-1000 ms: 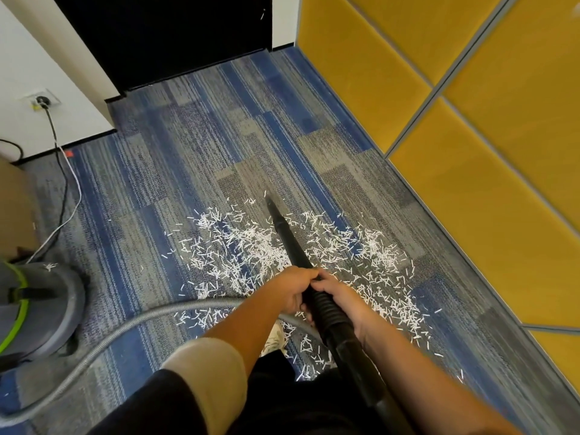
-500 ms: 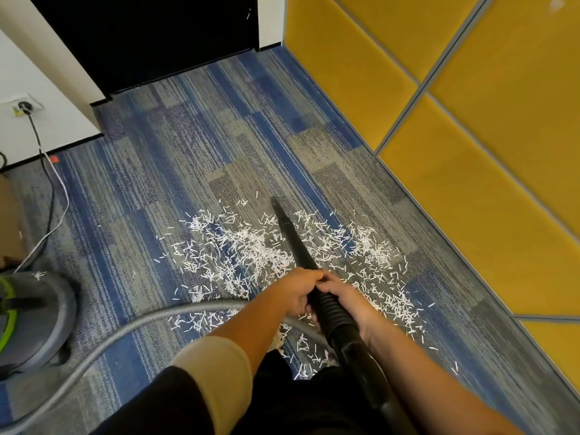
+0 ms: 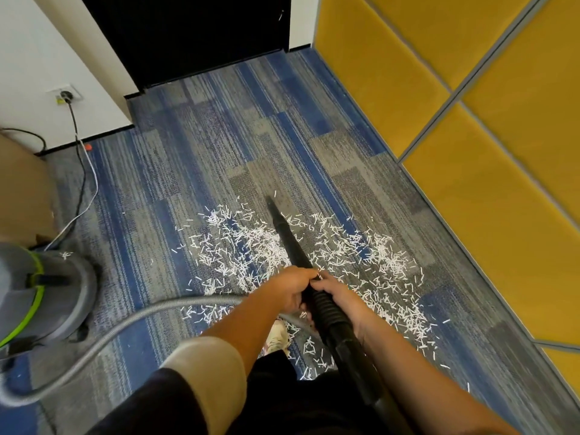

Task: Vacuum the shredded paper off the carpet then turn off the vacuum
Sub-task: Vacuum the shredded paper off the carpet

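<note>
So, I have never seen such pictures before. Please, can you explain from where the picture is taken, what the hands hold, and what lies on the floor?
The camera sits on the person's head and looks down. The left hand and right hand both grip a black vacuum nozzle, pointed forward over the carpet. White shredded paper lies scattered around it. A grey hose runs to the vacuum body on the left; its cord goes to a wall socket.
</note>
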Tool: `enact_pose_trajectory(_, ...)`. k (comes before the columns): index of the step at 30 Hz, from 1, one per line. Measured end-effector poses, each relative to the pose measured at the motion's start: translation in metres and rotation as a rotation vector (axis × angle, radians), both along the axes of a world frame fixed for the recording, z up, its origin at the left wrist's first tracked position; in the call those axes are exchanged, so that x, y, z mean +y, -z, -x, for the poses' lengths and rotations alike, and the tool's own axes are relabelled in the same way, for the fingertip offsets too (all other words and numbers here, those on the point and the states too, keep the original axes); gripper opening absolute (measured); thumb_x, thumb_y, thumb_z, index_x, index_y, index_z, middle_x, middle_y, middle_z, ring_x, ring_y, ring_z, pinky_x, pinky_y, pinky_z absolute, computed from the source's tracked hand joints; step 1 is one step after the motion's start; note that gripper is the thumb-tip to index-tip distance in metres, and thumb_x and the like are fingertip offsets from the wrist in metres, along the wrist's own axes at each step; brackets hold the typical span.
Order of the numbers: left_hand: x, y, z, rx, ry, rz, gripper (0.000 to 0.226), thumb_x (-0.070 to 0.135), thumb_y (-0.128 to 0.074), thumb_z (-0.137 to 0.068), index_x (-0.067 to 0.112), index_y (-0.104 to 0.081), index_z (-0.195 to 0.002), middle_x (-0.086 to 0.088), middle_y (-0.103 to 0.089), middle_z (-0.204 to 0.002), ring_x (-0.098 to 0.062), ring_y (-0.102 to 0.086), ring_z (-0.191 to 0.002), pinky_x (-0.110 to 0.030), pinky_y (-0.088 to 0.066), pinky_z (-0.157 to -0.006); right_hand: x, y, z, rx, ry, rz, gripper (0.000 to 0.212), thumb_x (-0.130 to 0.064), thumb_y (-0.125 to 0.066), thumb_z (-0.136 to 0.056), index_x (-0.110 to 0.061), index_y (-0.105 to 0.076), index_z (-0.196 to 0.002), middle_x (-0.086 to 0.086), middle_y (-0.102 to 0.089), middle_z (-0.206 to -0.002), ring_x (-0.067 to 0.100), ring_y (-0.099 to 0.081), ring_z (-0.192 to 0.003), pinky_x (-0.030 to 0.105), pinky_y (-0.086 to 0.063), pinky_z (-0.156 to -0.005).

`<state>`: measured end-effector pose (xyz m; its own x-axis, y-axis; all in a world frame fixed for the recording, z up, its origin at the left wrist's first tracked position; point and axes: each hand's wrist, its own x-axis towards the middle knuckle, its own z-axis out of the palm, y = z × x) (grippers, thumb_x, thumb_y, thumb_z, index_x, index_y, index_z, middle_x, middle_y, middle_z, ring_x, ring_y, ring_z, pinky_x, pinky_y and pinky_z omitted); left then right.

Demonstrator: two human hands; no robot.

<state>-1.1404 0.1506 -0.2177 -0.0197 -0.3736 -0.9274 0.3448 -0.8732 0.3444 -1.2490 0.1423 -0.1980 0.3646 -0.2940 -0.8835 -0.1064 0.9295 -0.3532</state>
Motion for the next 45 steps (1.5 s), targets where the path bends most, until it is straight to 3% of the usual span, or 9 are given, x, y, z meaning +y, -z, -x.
enact_pose_trajectory(4, -0.011, -0.002, 0.007, -0.013, 0.034, 0.025, 0.018, 0.021, -0.049, -0.098, 0.005, -0.052, -0.105, -0.012, -0.060, -0.090, -0.020, -0.058, -0.071, -0.027, -0.043, -0.057, -0.008, -0.003, 0.006, 0.033, -0.018, -0.035, 0.026, -0.020, -0.052, -0.091, 0.002, -0.046, -0.105, 0.018, -0.056, -0.068, 0.022, -0.056, -0.042, 0.023, -0.047, -0.036)
enact_pose_trajectory(7, -0.016, -0.003, 0.004, 0.001, 0.031, 0.022, 0.015, 0.021, -0.048, -0.099, 0.007, -0.051, -0.102, -0.010, -0.058, -0.084, -0.019, -0.057, -0.068, -0.029, -0.044, -0.061, -0.010, -0.005, 0.005, 0.026, -0.008, -0.028, 0.031, -0.020, -0.054, -0.090, 0.001, -0.045, -0.111, 0.018, -0.055, -0.069, 0.023, -0.056, -0.043, 0.024, -0.048, -0.037)
enact_pose_trajectory(15, -0.008, 0.006, 0.000, 0.043, 0.035, -0.001, 0.030, 0.022, -0.049, -0.098, 0.001, -0.050, -0.119, -0.015, -0.062, -0.101, -0.023, -0.061, -0.078, -0.037, -0.051, -0.081, -0.006, -0.005, 0.002, 0.016, -0.065, 0.066, 0.027, -0.013, -0.051, -0.092, 0.004, -0.045, -0.112, 0.022, -0.055, -0.068, 0.024, -0.057, -0.041, 0.024, -0.047, -0.036)
enact_pose_trajectory(21, -0.016, 0.002, 0.016, 0.068, 0.090, 0.007, 0.028, 0.025, -0.049, -0.098, 0.004, -0.051, -0.116, -0.012, -0.063, -0.094, -0.021, -0.063, -0.071, -0.035, -0.056, -0.068, -0.009, -0.009, 0.020, 0.013, -0.055, 0.087, 0.027, -0.016, -0.050, -0.093, 0.007, -0.048, -0.107, 0.020, -0.057, -0.065, 0.023, -0.057, -0.042, 0.025, -0.048, -0.037)
enact_pose_trajectory(25, -0.017, 0.008, 0.016, 0.031, 0.046, 0.033, 0.024, 0.023, -0.051, -0.097, 0.003, -0.053, -0.109, -0.014, -0.063, -0.095, -0.024, -0.062, -0.077, -0.040, -0.051, -0.088, -0.011, -0.006, 0.018, 0.024, -0.064, 0.111, 0.030, -0.016, -0.051, -0.093, 0.007, -0.048, -0.111, 0.021, -0.056, -0.068, 0.024, -0.058, -0.043, 0.025, -0.048, -0.038)
enact_pose_trajectory(28, -0.011, 0.008, 0.008, 0.026, 0.032, 0.013, 0.023, 0.022, -0.050, -0.098, 0.004, -0.054, -0.110, -0.014, -0.062, -0.098, -0.024, -0.060, -0.079, -0.040, -0.050, -0.086, -0.008, -0.006, 0.009, 0.012, -0.069, 0.099, 0.028, -0.014, -0.050, -0.093, 0.006, -0.047, -0.112, 0.021, -0.056, -0.068, 0.023, -0.058, -0.043, 0.025, -0.048, -0.038)
enact_pose_trajectory(31, -0.007, 0.010, 0.002, 0.008, 0.044, 0.009, 0.027, 0.023, -0.049, -0.098, 0.002, -0.052, -0.115, -0.014, -0.060, -0.094, -0.023, -0.059, -0.074, -0.034, -0.045, -0.067, -0.005, -0.005, 0.004, 0.003, -0.080, 0.090, 0.027, -0.012, -0.050, -0.093, 0.004, -0.045, -0.115, 0.022, -0.056, -0.068, 0.023, -0.058, -0.042, 0.025, -0.048, -0.037)
enact_pose_trajectory(36, -0.008, 0.010, 0.009, 0.011, 0.058, 0.022, 0.018, 0.023, -0.047, -0.099, 0.006, -0.051, -0.102, -0.010, -0.058, -0.083, -0.020, -0.057, -0.067, -0.031, -0.043, -0.057, -0.006, -0.009, 0.009, 0.022, -0.071, 0.091, 0.023, -0.012, -0.048, -0.094, 0.005, -0.047, -0.109, 0.021, -0.055, -0.068, 0.023, -0.057, -0.040, 0.025, -0.047, -0.036)
enact_pose_trajectory(45, 0.006, 0.008, -0.004, 0.040, -0.050, 0.018, 0.020, 0.020, -0.050, -0.098, 0.003, -0.054, -0.106, -0.015, -0.061, -0.097, -0.024, -0.061, -0.079, -0.037, -0.051, -0.076, 0.000, -0.008, -0.001, 0.005, -0.132, 0.028, 0.020, -0.014, -0.048, -0.094, 0.001, -0.046, -0.107, 0.019, -0.055, -0.064, 0.022, -0.056, -0.040, 0.025, -0.049, -0.038)
